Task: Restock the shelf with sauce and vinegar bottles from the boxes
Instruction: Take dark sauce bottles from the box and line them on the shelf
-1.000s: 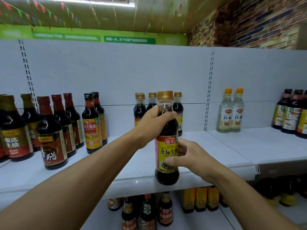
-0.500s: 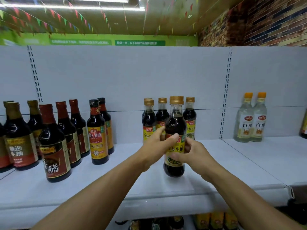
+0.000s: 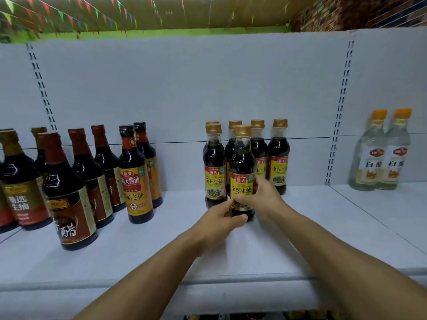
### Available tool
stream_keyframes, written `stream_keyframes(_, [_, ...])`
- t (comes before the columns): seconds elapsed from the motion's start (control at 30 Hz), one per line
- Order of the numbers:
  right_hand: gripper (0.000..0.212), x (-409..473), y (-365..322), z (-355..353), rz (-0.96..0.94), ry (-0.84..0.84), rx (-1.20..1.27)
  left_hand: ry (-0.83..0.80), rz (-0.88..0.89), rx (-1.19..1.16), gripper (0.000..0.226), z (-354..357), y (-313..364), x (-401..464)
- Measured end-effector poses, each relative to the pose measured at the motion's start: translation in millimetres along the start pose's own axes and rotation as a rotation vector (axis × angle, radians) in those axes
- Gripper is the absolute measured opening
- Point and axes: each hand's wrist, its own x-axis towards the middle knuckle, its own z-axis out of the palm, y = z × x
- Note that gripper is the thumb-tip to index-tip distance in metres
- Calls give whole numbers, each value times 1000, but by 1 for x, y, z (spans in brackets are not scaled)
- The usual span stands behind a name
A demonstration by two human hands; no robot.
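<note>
I have both hands on the gold-capped soy sauce bottle (image 3: 242, 172), upright mid-shelf (image 3: 300, 239): left hand (image 3: 219, 218) fingers curled round its base, right hand (image 3: 265, 195) gripping its label.

Shop aisle — pale grey back panel (image 3: 184, 88) and slotted uprights (image 3: 342, 107).
Brick wall (image 3: 369, 12) upper right; coloured bunting (image 3: 69, 17) strung under the ceiling.

Shop aisle; white slotted shelving (image 3: 231, 257), ranked sauce bottles (image 3: 136, 174), ceiling bunting (image 3: 69, 17)
</note>
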Motion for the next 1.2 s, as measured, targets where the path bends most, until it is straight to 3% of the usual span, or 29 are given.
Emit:
stream_keyframes(0.3, [53, 22, 6, 1, -3, -27, -8, 11, -30, 70, 35, 3, -12, 21])
stream_keyframes(0.43, [42, 25, 5, -1, -20, -50, -4, 30, -37, 98, 45, 5, -14, 28])
stream_keyframes(0.87, [58, 40, 12, 6, -1, -15, -23, 52, -112, 220, 78, 7, -23, 28])
stream_keyframes(1.2, [52, 45, 13, 10, 18, 5, -3, 66, -97, 234, 73, 7, -20, 16])
